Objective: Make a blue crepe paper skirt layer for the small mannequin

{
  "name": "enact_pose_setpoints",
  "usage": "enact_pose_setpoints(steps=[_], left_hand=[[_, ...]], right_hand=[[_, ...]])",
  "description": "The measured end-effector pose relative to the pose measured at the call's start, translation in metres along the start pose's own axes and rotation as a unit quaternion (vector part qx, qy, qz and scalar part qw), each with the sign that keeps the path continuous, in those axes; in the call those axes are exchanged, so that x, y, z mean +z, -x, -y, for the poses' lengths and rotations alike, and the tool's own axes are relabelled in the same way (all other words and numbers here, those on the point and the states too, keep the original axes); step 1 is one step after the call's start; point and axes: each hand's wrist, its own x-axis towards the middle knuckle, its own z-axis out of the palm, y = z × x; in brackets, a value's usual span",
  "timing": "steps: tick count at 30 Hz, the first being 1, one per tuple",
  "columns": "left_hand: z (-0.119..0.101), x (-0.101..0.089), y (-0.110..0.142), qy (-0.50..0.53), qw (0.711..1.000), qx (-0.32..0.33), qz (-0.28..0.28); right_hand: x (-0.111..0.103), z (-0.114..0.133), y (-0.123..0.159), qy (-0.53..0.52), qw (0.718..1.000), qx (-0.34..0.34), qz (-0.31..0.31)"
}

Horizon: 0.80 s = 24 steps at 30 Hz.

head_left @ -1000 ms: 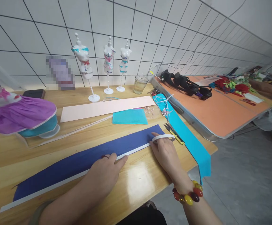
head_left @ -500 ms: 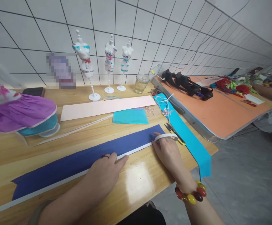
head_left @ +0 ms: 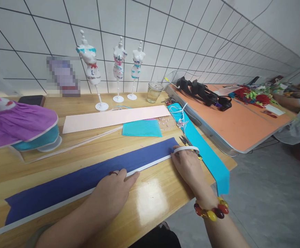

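A long dark blue paper strip (head_left: 93, 172) lies across the wooden table (head_left: 150, 203), with a white tape strip (head_left: 152, 163) stuck along its near edge. My left hand (head_left: 112, 194) lies flat on the tape near the middle, fingers stretched out. At the strip's right end my right hand (head_left: 188, 165) grips a white tape roll (head_left: 187, 149), the fingers curled round it. A beaded bracelet (head_left: 212, 210) is on that wrist.
Small scissors (head_left: 187, 142) and a turquoise strip (head_left: 204, 155) lie just right of the roll. Behind are a pink strip (head_left: 113, 117), a teal sheet (head_left: 142, 128), three small mannequins (head_left: 117, 65), a glass (head_left: 153, 92), a purple-skirted doll (head_left: 18, 124) and an orange table (head_left: 243, 120).
My right hand has drawn the tape roll a little further right past the blue strip's end. The left hand stays pressed on the tape.
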Motion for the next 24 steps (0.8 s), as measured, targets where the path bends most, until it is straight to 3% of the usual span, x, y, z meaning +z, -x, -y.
enact_pose_setpoints(steps=[11,19,24], left_hand=[[-0.001,-0.008,0.001,0.006,1.000,0.003,0.018],[0.000,0.002,0.000,0.001,1.000,0.000,-0.013],[-0.001,-0.001,0.002,-0.004,1.000,-0.001,-0.002]], right_hand=[[0.010,-0.023,0.000,0.023,1.000,-0.011,-0.002],[0.005,-0.032,-0.001,0.035,0.999,-0.024,0.003],[0.005,-0.036,-0.001,0.046,0.998,-0.028,-0.012]])
